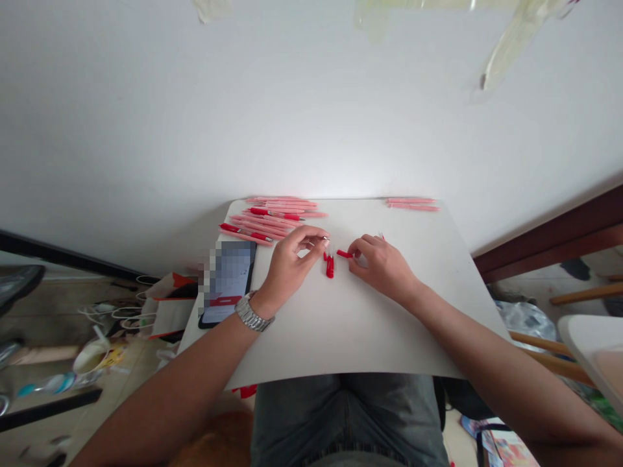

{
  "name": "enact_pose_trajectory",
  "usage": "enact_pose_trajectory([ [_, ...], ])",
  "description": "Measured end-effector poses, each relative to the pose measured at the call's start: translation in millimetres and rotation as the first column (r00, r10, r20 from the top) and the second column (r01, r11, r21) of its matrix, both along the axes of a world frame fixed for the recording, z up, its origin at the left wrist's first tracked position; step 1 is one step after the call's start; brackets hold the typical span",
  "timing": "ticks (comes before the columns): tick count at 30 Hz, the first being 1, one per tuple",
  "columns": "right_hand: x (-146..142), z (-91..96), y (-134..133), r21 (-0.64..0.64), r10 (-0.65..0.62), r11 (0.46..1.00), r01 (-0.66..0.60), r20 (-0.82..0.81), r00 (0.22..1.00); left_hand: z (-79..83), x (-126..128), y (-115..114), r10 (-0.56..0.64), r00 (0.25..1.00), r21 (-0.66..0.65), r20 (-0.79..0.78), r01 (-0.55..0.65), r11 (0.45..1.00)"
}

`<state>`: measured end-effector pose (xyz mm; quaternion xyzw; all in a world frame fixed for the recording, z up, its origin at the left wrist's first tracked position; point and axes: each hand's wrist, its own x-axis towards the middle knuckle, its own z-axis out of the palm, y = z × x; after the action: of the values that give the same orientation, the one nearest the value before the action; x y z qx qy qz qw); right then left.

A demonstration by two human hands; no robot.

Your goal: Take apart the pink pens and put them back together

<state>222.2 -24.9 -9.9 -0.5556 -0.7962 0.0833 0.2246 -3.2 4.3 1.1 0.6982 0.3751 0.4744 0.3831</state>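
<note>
My left hand [299,259], wearing a metal watch, has thumb and index finger pinched at the table's middle. Something small and shiny shows at those fingertips, too small to name. Across from it, my right hand [382,266] is closed on a red pen barrel [344,253], whose red end points left toward my left hand. My fingers cover the rest of that barrel. Between the hands, several small red pen parts [329,267] lie together on the white table [350,337].
Several pink pens [263,225] lie in a pile at the back left, with red-gripped pens [277,214] on top. More pink pens [413,205] lie at the back right. A phone [228,279] rests along the left edge. The wall [341,117] stands directly behind the table.
</note>
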Motion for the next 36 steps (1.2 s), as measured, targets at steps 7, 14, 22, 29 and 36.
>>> enact_pose_trajectory([
  [7,5.5,9.6,-3.9,0.011,0.037,0.999,-0.035,-0.353,0.935,1.5,1.5,-1.8,-0.014,0.985,-0.14,0.171,0.039,0.989],
  [14,5.2,16.9,-8.5,0.049,0.114,0.993,-0.104,-0.556,0.823,1.3,3.9,-5.0,-0.045,0.963,-0.217,0.265,0.105,0.97],
  [22,7.3,14.5,-7.0,0.086,0.15,0.989,-0.123,-0.515,0.844,0.7,5.7,-6.9,-0.082,0.957,-0.239,0.278,0.151,0.959],
  [29,7.0,16.2,-6.4,0.119,0.178,0.984,-0.136,-0.508,0.843,1.6,6.2,-8.2,-0.115,0.963,-0.203,0.244,0.166,0.965],
  [36,7.2,17.4,-4.9,0.142,0.182,0.982,-0.125,-0.537,0.824,0.4,5.4,-6.9,-0.118,0.968,-0.167,0.22,0.157,0.973],
])
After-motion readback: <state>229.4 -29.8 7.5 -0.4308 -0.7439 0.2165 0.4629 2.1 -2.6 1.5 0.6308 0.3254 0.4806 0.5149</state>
